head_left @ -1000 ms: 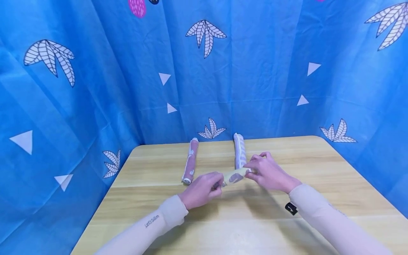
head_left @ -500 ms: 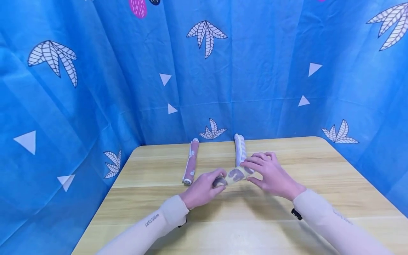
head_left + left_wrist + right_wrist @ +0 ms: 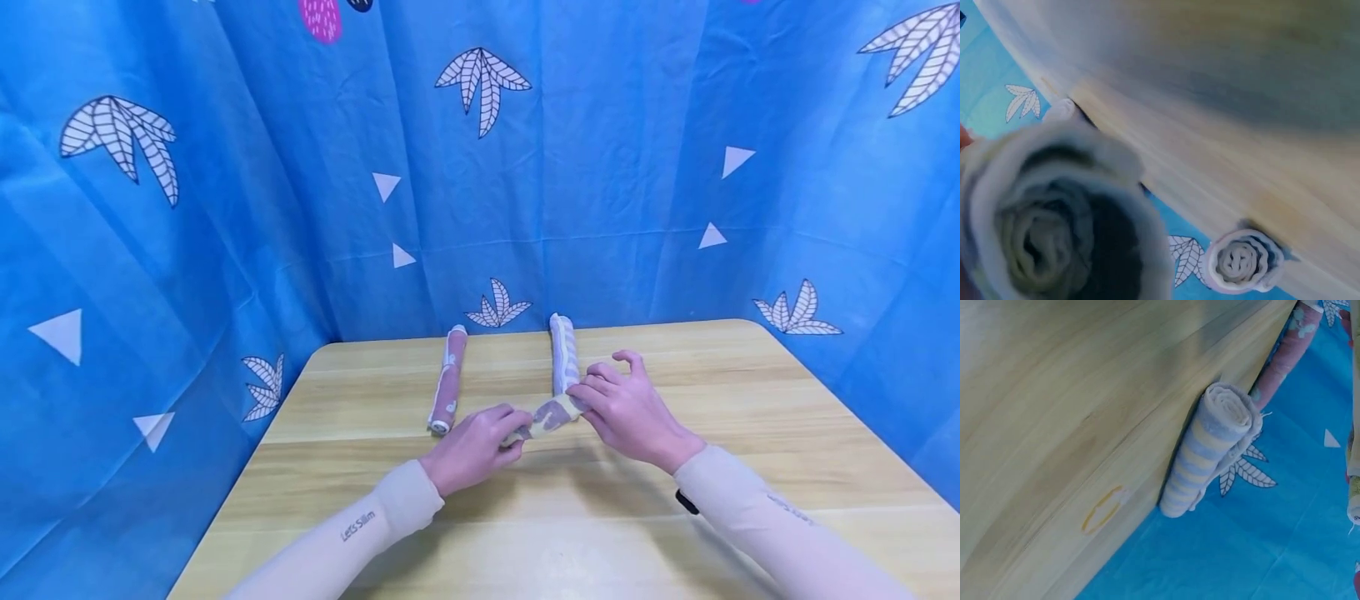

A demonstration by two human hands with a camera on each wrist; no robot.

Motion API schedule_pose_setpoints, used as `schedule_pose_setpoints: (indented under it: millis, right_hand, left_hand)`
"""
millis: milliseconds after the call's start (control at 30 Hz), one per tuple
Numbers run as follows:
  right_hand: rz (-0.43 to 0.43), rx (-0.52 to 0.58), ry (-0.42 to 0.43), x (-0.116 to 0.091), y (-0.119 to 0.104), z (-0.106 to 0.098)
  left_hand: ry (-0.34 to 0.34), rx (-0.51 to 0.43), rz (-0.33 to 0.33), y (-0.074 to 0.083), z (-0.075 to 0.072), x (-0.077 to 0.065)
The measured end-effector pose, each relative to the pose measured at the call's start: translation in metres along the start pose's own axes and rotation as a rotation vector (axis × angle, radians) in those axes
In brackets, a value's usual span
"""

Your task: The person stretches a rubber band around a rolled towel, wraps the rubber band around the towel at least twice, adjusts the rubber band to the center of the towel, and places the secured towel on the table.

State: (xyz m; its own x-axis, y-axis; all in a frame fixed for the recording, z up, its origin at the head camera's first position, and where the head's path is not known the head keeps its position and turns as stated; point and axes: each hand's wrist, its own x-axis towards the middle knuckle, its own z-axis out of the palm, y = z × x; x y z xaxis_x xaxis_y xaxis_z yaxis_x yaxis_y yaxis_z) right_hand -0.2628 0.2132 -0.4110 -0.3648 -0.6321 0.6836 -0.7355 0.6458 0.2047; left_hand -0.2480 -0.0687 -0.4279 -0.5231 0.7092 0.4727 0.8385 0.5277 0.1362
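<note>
A rolled-up yellow towel with grey-brown patches [image 3: 553, 415] is stretched slantwise between my two hands, above the table. My left hand [image 3: 472, 448] grips its left end, fingers curled over the top and thumb below. At the other end my right hand [image 3: 630, 412] pinches the roll, one finger raised and bent away from it. The left wrist view shows the towel's spiral end [image 3: 1041, 244] close up, with a loose outer layer and a dark hollow inside. In the right wrist view only a strip of it [image 3: 1355, 425] shows at the right edge.
A pink rolled towel [image 3: 448, 379] lies on the wooden table [image 3: 360, 467] to the left. A striped purple-white rolled towel [image 3: 564, 354] lies just behind the held one. Beyond the table's back edge hangs a blue patterned curtain [image 3: 615, 192].
Half a second ago the fingers of both hands were spread wider around the towel; now they have closed on its ends. The right hand's raised finger has lifted. The other two rolls have stayed put.
</note>
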Motion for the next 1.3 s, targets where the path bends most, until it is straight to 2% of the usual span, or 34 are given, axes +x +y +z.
schedule_pose_setpoints:
  millis: [233,400,500,567,700,800,867,1133,1300]
  right_hand:
    - [0.015,0.036,-0.026,0.003,-0.001,0.006]
    - [0.090,0.105,-0.043,-0.001,0.004,0.007]
    - [0.143,0.139,-0.045,-0.004,0.008,0.005]
    - [0.178,0.163,-0.065,-0.006,0.010,0.004]
    - [0.248,0.215,-0.141,-0.007,0.010,0.001]
    - [0.273,0.240,-0.189,-0.008,0.009,0.000]
    - [0.276,0.243,-0.193,-0.011,0.008,0.000]
    - [0.168,0.140,-0.072,-0.017,0.013,0.002]
    - [0.140,0.122,-0.021,-0.017,0.013,0.004]
  left_hand:
    - [0.006,0.064,0.032,-0.007,0.004,-0.001]
    - [0.048,0.076,0.071,-0.014,0.008,-0.005]
    - [0.066,0.064,0.058,-0.018,0.009,-0.009]
    - [0.049,0.044,0.021,-0.018,0.009,-0.012]
    - [-0.038,-0.014,-0.096,-0.014,0.009,-0.010]
    - [-0.105,-0.060,-0.198,-0.009,0.006,-0.006]
    - [-0.124,-0.100,-0.253,-0.007,0.003,-0.003]
    - [-0.119,-0.316,-0.396,-0.005,-0.010,0.004]
    - [-0.139,-0.368,-0.443,-0.002,-0.011,0.004]
